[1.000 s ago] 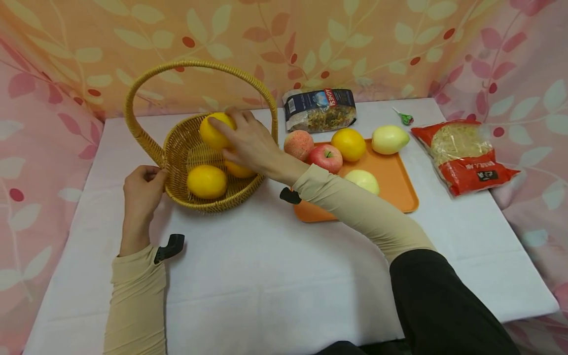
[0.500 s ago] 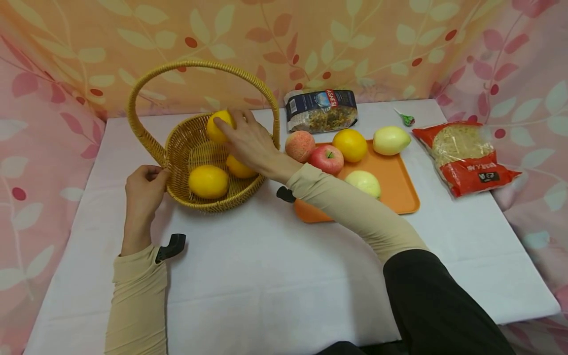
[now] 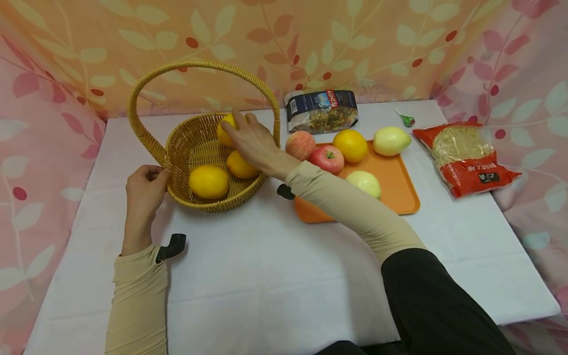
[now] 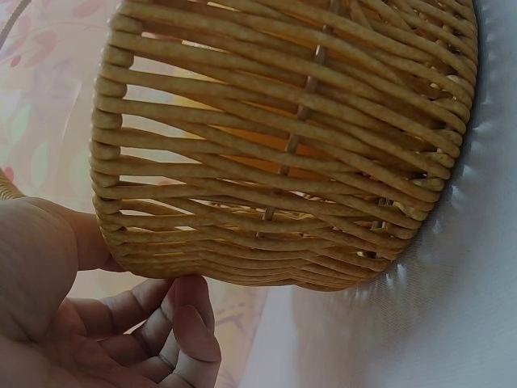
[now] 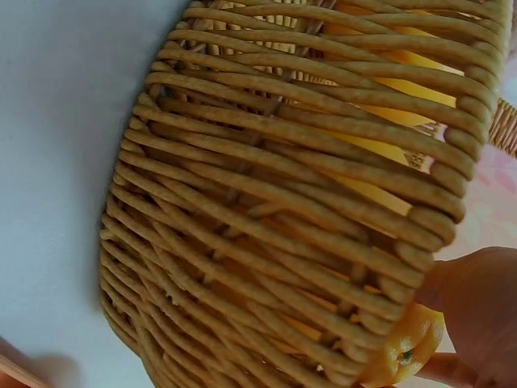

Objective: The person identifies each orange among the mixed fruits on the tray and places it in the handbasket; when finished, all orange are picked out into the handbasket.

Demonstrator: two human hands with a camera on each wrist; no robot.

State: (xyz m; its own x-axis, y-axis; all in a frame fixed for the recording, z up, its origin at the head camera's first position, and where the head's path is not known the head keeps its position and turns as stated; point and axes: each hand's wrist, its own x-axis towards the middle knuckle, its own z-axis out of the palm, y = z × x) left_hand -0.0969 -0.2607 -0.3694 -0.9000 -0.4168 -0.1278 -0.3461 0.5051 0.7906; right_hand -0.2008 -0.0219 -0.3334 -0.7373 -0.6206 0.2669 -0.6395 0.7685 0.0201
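A wicker basket (image 3: 195, 135) with a tall arched handle stands on the left. My left hand (image 3: 145, 190) pinches its left rim between thumb and fingers; the left wrist view shows the fingers (image 4: 190, 323) curled against the rim. Inside the basket, toward the back right, my right hand (image 3: 255, 143) holds an orange (image 3: 225, 130), partly hidden behind the fingers. In the right wrist view the orange (image 5: 408, 347) shows its green stem end beside the rim. Two more yellow-orange fruits lie in the basket: a front fruit (image 3: 209, 182) and a right one (image 3: 241, 165).
Right of the basket, an orange tray (image 3: 397, 182) bears a peach (image 3: 300, 145), an apple (image 3: 327, 159), another orange (image 3: 350, 145) and pale green-yellow fruits (image 3: 364, 183). Behind is a pasta bag (image 3: 321, 111). A lollipop (image 3: 406, 119) and a red bag (image 3: 466, 158) lie farther right.
My right hand has moved the orange slightly right and down inside the basket, toward its back right wall. The left hand stays at the rim.
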